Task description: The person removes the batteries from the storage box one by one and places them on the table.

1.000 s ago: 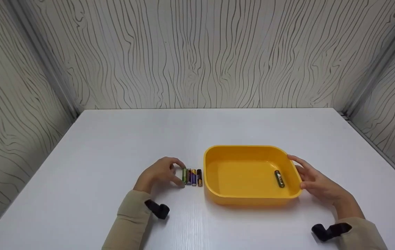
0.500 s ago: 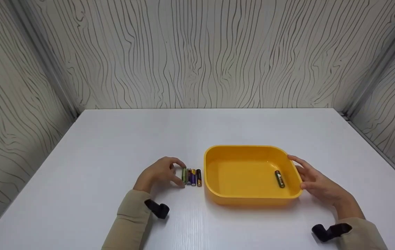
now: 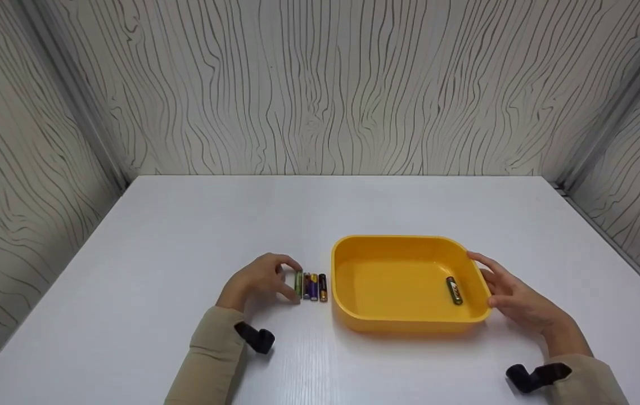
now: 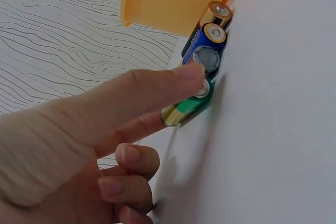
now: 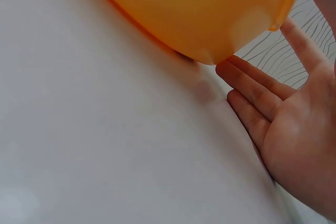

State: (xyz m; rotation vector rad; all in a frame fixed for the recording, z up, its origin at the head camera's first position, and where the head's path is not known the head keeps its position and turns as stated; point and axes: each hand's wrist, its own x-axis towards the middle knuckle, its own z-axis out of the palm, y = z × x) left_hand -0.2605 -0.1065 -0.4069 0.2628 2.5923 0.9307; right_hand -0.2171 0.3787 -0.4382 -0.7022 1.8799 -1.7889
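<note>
My left hand (image 3: 261, 281) pinches the ends of a green battery (image 3: 298, 285) between thumb and forefinger; the left wrist view shows the thumb over one end, its other fingers curled. Side by side to its right lie a battery with a grey end (image 4: 206, 59), a purple-blue battery (image 3: 314, 287) and a black-and-gold battery (image 3: 323, 287). All stand close to the left wall of a yellow bin (image 3: 404, 324). Inside the bin, near its right wall, lies a dark green battery (image 3: 454, 290). My right hand (image 3: 517, 298) touches the bin's right side with fairly straight fingers and thumb.
The white table (image 3: 213, 219) runs back to a wood-grain patterned wall (image 3: 320, 90), with side panels at left and right. A black wrist camera (image 3: 255, 337) sits on the left sleeve, and another wrist camera (image 3: 536, 377) is on the right one.
The row of batteries on the table shifts very slightly beside the bin. Both hands keep nearly the same place.
</note>
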